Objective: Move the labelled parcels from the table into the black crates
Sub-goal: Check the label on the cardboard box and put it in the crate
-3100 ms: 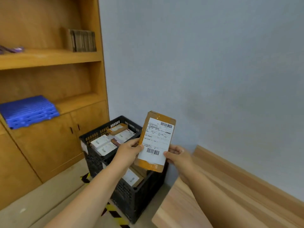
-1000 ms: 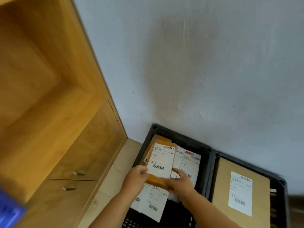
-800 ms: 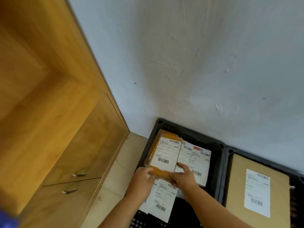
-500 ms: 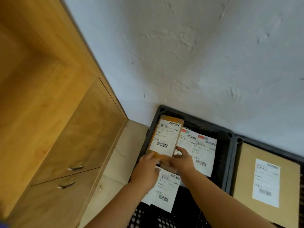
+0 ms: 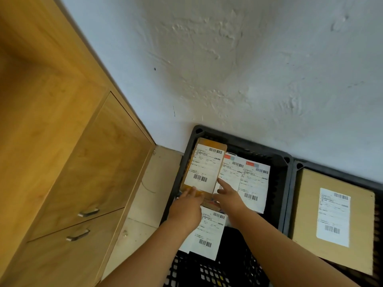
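— Against the wall, left crate (image 5: 238, 141): brown parcel (image 5: 204, 168) lies flat, long axis pointing away from both hands.
— Grip?
— Left hand (image 5: 186, 206) fingers straight, resting on its near edge. Right hand (image 5: 229, 196) relaxed, forefinger touching its right side; equally near.

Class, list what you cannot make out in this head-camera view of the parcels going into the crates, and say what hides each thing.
- Label text on the brown parcel: too small.
- Left hand fingers: blurred; grip unclear.
- Parcels beneath the right hand: covered.
- Right crate and its large cardboard parcel: cut off by frame edge.
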Available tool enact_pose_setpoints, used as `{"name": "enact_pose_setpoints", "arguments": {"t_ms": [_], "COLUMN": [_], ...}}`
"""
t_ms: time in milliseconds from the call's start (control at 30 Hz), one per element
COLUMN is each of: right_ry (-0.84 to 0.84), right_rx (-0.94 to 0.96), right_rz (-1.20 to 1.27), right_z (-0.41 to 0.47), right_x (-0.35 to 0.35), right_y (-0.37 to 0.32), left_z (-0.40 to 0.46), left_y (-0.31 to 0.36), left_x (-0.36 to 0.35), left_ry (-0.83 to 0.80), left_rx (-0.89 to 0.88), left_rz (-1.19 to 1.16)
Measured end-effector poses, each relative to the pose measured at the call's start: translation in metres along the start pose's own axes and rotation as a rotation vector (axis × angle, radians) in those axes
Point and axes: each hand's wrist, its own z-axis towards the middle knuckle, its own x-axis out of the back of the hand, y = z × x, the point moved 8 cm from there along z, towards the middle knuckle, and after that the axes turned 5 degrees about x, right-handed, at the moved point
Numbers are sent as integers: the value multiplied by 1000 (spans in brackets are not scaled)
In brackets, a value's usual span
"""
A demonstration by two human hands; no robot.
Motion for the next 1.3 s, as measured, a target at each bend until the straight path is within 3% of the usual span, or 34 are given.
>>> {"name": "enact_pose_setpoints", "arguments": {"t_ms": [267,567,933,1100,1300], "right_ry": [167,272,327,409,551], "right_rx": [72,231,435,482,498], "right_rz": [-149,-269,-230,-110,-71], "right_z": [-28,-89,-196,-277,-398], "right_x": [48,106,189,263,391], "right_y": [1,-14,-7,46,147], "left_z": [-4,-38,-123,-190,-277], "left_y": [5,66,216,307,447], "left_x": [1,37,38,-6,-101], "left_ry": [-138,141,270,328,271], "left_rx": [20,-75,-215,-316,-451], "left_rz": [75,-114,-85,-143,-234]}}
